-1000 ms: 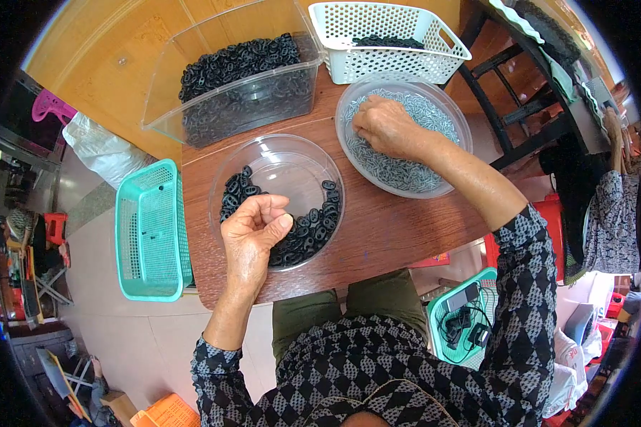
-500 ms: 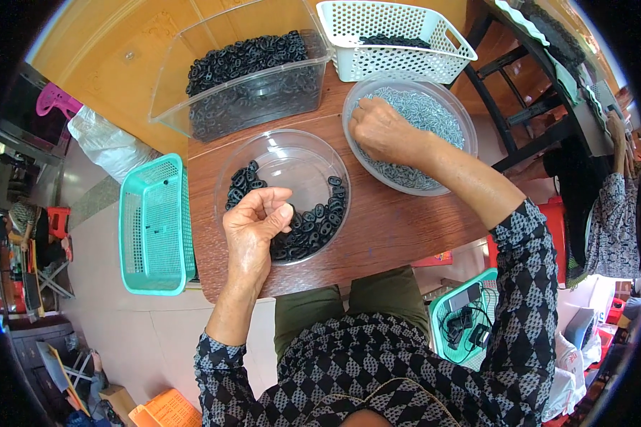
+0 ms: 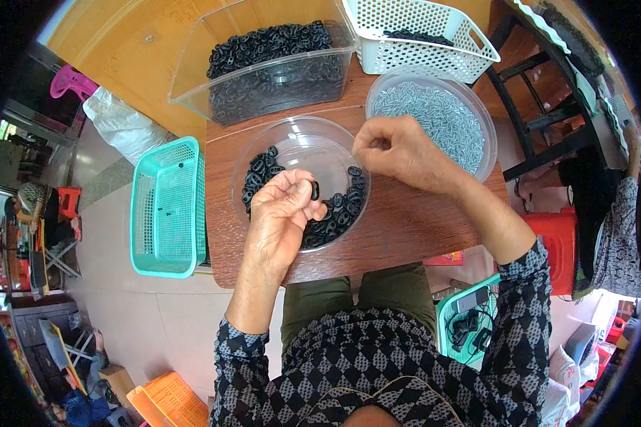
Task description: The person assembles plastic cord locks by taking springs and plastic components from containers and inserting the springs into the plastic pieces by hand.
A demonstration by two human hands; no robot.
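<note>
My left hand (image 3: pixel 283 213) pinches a small black oval ring-like part (image 3: pixel 315 190) between thumb and fingertips, above a round clear dish (image 3: pixel 313 135). More black oval parts (image 3: pixel 345 213) lie in that dish, heaped along its near and side walls. My right hand (image 3: pixel 399 153) is closed, its fingertips pressed together between the dish and a round tub (image 3: pixel 493 146); whatever they may hold is too small to make out. Many small silvery metal pins or screws (image 3: pixel 434 117) fill the tub.
On the brown table (image 3: pixel 263 267), a clear bin (image 3: pixel 192 92) of black parts and a white perforated basket (image 3: pixel 427 60) stand at the back. A green basket (image 3: pixel 201 213) is at the left. A black stool frame (image 3: pixel 527 121) and another person's sleeve (image 3: pixel 616 235) are at the right.
My right hand has come out of the tub of metal pieces and moved left toward my left hand. The left hand has turned, showing the black part at its fingertips. The whole view has shifted slightly.
</note>
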